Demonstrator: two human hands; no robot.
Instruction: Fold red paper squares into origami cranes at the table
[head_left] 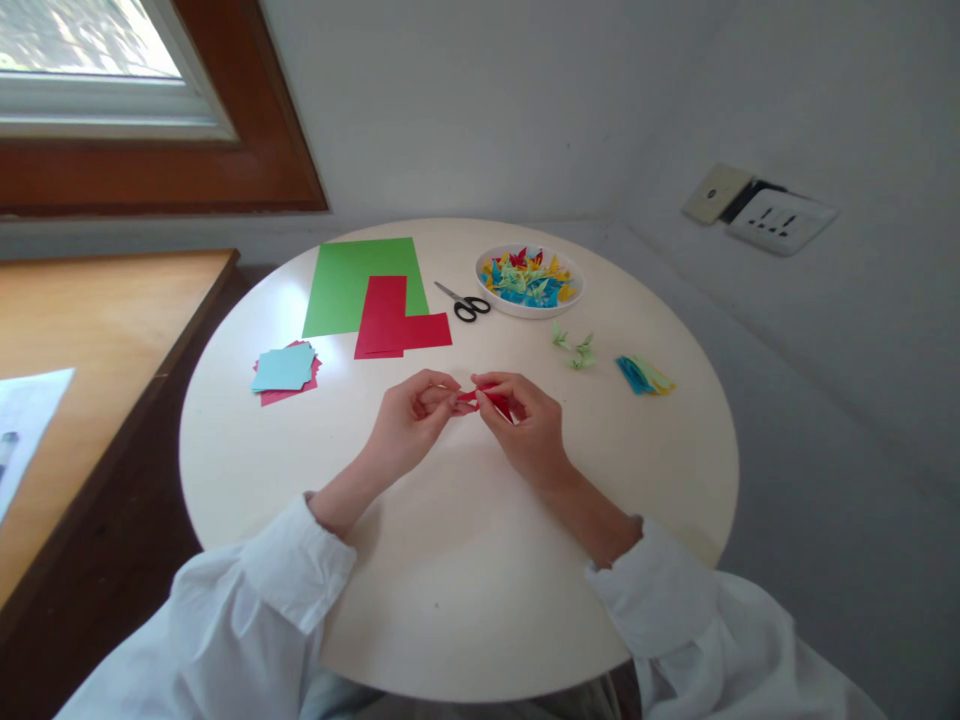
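A small folded piece of red paper [500, 403] is held between my two hands above the middle of the round white table [450, 560]. My left hand [415, 415] pinches its left end between thumb and fingers. On the other side my right hand [529, 425] is closed on the wider part, and its fingers cover much of the paper. The exact folded shape is partly hidden. Just beyond my hands lie red paper pieces [384, 310] on top of a green sheet [341, 285].
Scissors [466, 305] lie beside a white dish [489, 298] full of colourful folded paper figures. Pale green folded figures [581, 352] and folded blue and yellow strips [641, 376] rest at right. A stack of light blue squares [283, 368] sits at left, near a wooden desk [112, 320].
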